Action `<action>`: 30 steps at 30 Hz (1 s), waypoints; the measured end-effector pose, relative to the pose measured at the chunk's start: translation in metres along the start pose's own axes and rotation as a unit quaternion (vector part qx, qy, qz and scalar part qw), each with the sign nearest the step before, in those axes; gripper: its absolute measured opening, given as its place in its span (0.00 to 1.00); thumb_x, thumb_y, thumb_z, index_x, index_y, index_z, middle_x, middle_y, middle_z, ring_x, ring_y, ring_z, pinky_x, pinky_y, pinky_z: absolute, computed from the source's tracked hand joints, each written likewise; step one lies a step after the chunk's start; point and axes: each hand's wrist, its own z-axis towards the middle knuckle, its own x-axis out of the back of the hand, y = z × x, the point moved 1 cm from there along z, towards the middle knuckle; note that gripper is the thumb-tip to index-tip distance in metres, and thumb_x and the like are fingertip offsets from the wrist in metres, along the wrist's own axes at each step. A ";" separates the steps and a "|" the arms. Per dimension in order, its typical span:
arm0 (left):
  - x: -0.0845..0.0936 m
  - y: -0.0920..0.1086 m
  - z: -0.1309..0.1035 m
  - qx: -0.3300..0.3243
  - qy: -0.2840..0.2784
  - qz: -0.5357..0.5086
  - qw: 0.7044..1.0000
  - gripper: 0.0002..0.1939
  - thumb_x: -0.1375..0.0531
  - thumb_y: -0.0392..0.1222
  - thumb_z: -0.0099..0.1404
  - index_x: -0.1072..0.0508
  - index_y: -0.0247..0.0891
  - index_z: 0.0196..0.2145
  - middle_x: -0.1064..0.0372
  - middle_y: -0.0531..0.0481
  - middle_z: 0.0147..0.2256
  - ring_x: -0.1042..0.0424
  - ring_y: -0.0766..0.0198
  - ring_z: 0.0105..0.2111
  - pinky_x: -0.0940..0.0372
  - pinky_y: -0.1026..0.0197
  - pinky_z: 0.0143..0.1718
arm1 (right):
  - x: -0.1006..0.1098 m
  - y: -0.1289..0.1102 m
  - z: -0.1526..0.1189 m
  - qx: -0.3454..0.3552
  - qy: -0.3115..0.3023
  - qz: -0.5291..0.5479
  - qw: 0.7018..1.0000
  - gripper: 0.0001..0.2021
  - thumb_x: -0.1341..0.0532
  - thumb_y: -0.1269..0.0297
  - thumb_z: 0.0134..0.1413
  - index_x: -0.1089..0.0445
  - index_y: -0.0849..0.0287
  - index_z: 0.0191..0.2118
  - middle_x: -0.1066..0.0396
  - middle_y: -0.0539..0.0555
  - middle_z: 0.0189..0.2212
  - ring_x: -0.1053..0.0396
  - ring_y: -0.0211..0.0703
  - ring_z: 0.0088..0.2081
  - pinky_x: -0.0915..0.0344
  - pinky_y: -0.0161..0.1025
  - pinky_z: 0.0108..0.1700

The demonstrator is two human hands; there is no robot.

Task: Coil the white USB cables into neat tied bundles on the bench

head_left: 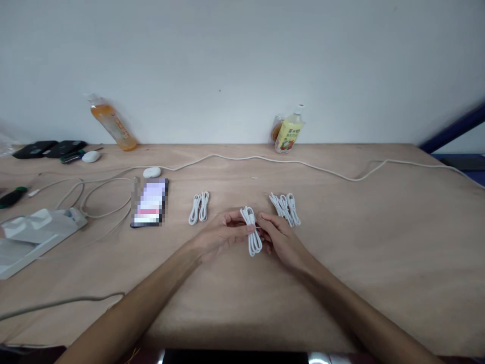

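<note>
My left hand holds a folded bundle of white cable, with the thumb pressed across its middle. The bundle hangs tilted above the table, its loops toward me. At its right side my right hand is closed in a pinch. A thin white tie runs from the bundle's middle to those fingertips; its end is hidden in them. Two similar cable bundles lie left of my hands. More white cable bundles lie side by side just beyond my right hand.
A phone and white earbud case lie to the left, near a white power strip and loose cords. A long white cord crosses the table's back. An orange bottle and a yellow-labelled bottle lean at the wall.
</note>
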 end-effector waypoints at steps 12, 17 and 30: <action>0.002 0.001 -0.001 0.010 0.010 0.022 1.000 0.20 0.18 0.45 0.52 0.16 0.38 0.41 0.17 0.46 0.42 0.19 0.61 0.42 0.26 0.59 0.49 | -0.004 0.002 -0.001 -0.055 0.006 0.063 0.996 0.17 0.35 0.45 0.52 0.32 0.54 0.29 0.40 0.48 0.24 0.42 0.39 0.24 0.51 0.33 0.21; 0.001 0.003 -0.002 0.010 0.015 0.035 0.999 0.23 0.18 0.46 0.51 0.16 0.37 0.42 0.17 0.45 0.42 0.20 0.58 0.44 0.28 0.56 0.51 | -0.003 0.004 0.001 -0.059 -0.008 0.071 0.996 0.16 0.34 0.48 0.49 0.29 0.56 0.29 0.40 0.47 0.22 0.43 0.38 0.23 0.51 0.33 0.21; -0.006 0.006 -0.004 0.003 0.040 0.006 0.999 0.24 0.17 0.47 0.49 0.15 0.36 0.41 0.18 0.46 0.42 0.21 0.60 0.42 0.28 0.60 0.47 | -0.006 0.002 -0.001 0.027 -0.004 0.051 0.998 0.22 0.36 0.42 0.61 0.36 0.54 0.28 0.44 0.46 0.24 0.47 0.39 0.27 0.49 0.37 0.27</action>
